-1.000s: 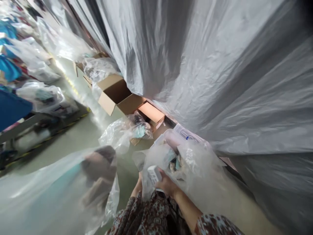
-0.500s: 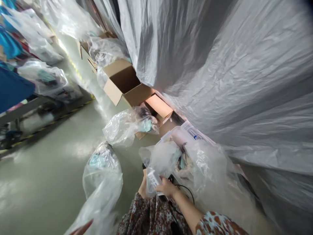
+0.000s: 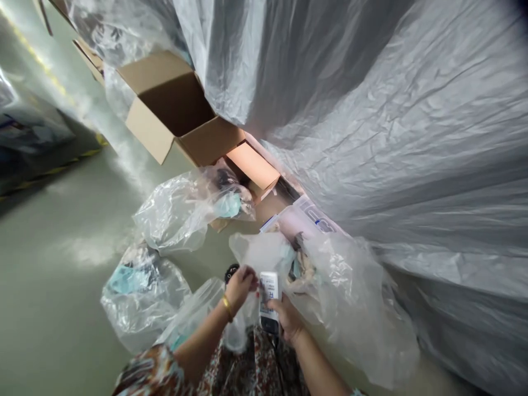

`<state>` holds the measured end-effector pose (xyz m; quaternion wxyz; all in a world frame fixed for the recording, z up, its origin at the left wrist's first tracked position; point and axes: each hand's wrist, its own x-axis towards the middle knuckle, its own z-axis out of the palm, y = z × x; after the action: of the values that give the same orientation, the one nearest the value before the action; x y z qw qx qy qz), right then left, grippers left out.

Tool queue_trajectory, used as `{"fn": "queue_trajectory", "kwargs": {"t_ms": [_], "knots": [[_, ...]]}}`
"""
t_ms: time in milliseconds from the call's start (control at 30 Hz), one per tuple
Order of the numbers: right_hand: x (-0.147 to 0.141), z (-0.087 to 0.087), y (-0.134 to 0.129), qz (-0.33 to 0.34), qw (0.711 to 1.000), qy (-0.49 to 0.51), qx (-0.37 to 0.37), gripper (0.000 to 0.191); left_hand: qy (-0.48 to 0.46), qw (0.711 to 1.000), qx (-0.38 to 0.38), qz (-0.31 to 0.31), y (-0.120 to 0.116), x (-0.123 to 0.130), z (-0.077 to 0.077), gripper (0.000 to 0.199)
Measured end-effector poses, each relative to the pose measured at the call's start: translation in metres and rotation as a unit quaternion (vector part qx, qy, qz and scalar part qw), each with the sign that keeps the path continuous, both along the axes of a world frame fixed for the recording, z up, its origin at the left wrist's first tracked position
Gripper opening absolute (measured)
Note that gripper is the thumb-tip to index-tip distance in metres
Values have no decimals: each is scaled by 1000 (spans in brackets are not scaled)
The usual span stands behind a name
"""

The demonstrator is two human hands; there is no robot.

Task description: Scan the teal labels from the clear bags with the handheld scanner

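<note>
My right hand point(image 3: 289, 319) is closed around a handheld device point(image 3: 269, 300) with a white face bearing printed text and a dark lower end. Its thumb lies across the front. Just left of the device is my left hand point(image 3: 241, 286), with a yellow bangle on the wrist and fingers curled together; whatever they pinch, if anything, is hidden. A small round black object point(image 3: 231, 271) shows behind the left hand. Beneath and beyond both hands spreads a clear plastic bag point(image 3: 264, 250). To the right, another large clear bag point(image 3: 350, 297) covers bundled contents.
An open cardboard box point(image 3: 210, 140) stands ahead, beside a smaller carton point(image 3: 253, 165). Clear bags with pale-blue items point(image 3: 226, 206) point(image 3: 130, 279) lie on the floor at left. A translucent plastic bin point(image 3: 303, 217) sits against a grey sheet point(image 3: 330, 99) hanging along the right.
My left hand has come away from the device and up beside it. The device has turned more upright in my right hand. The view has shifted, moving the boxes and bags leftward.
</note>
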<state>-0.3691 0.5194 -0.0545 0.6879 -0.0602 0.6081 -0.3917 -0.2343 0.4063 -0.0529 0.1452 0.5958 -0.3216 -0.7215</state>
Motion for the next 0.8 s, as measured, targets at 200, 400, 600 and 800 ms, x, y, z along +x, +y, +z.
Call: {"fn": "queue_trajectory", "kwargs": {"t_ms": [200,400,600,800], "knots": [[-18,41,-10,-73,996,-43,-25,50,24,997,-53,-55,-61,19,51,28],[-1,54,-33,-138,988,-22,-62,51,114,989,-25,-88,-66,-56,93,33],[-7,34,-60,-226,971,-8,-78,46,99,981,-58,-156,-84,-76,104,34],[-65,61,-17,-284,958,13,-45,49,-96,940,-275,-175,-159,-39,99,8]]}}
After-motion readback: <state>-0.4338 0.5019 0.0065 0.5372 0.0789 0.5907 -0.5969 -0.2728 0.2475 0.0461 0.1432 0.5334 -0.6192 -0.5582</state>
